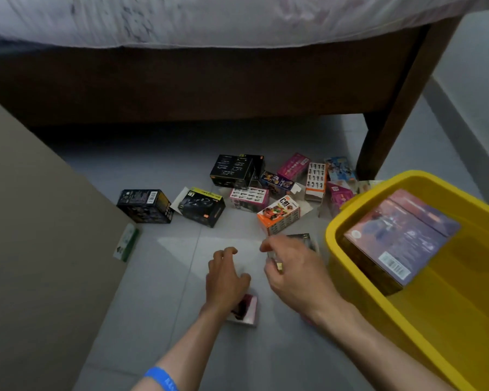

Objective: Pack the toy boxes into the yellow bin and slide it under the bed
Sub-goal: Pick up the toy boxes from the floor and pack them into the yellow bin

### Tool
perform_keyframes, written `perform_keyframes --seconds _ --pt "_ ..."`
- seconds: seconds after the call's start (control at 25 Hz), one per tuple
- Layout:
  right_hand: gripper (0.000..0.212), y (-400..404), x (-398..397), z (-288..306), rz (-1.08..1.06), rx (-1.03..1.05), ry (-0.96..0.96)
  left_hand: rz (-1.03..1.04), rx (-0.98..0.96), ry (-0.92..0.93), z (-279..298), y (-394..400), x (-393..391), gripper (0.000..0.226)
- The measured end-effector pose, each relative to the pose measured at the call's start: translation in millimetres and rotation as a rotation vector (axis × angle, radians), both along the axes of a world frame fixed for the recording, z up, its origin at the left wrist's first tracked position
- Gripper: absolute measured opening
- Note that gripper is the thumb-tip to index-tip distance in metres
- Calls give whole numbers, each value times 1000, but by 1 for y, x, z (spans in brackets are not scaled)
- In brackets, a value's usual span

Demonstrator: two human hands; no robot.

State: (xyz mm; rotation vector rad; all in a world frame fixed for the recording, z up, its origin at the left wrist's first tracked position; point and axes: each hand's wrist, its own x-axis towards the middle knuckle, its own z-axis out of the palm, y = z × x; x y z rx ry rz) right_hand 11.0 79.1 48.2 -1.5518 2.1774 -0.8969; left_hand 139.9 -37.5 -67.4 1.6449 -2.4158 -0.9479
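The fingers (268, 245) of the right hand (297, 266) curl around a small dark box (302, 239), though blur hides how firmly they grip; the left hand (226, 277) hovers with fingers loosely bent, holding nothing, above a small pink box (247, 309). The yellow bin (350, 221) stands just right, containing one large purple box (401, 235). Further toy boxes (249, 197) lie scattered on the floor (158, 277) before the bed (209, 88).

Scattered toy boxes (278, 214), yellow bin (350, 221) beside
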Motion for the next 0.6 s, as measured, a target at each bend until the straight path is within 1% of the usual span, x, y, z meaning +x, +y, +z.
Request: perform_keyframes --seconds 0.04,0.08,0.16,0.2,0.24,0.32,0.36,0.44,0.48,0.52,0.56,0.6 --pt "39 -11 3 -16 53 140 75 12 -21 6 -1 -11 8 55" --pt "51 -20 4 -32 90 308 202 13 -48 7 -1 -25 15 50" --pt "65 -30 -2 -59 112 591 470 -12 -121 -27 4 -56 22 45" --pt "69 -32 -7 -67 92 696 535 -21 -157 -44 8 -75 21 44" --pt "72 -32 -13 -74 65 768 551 -27 -193 -61 13 -92 16 46" --pt "75 -33 -23 -83 22 802 527 -43 -229 -145 21 -132 2 57" --pt "76 -34 -26 -86 22 773 522 -49 -210 -203 22 -151 -5 68" --pt "79 -34 -26 -95 99 715 502 -46 -110 -295 17 -182 -16 93" --pt "84 -33 -26 -100 143 727 456 -62 -77 -339 10 -191 -19 101" --pt "90 -31 -28 -104 146 756 357 -97 -84 -378 4 -197 -22 104" --pt "94 -29 -29 -105 119 781 226 -136 -125 -382 -1 -199 -23 99" --pt "96 -27 -31 -107 89 763 117 -155 -176 -326 -3 -202 -23 86"
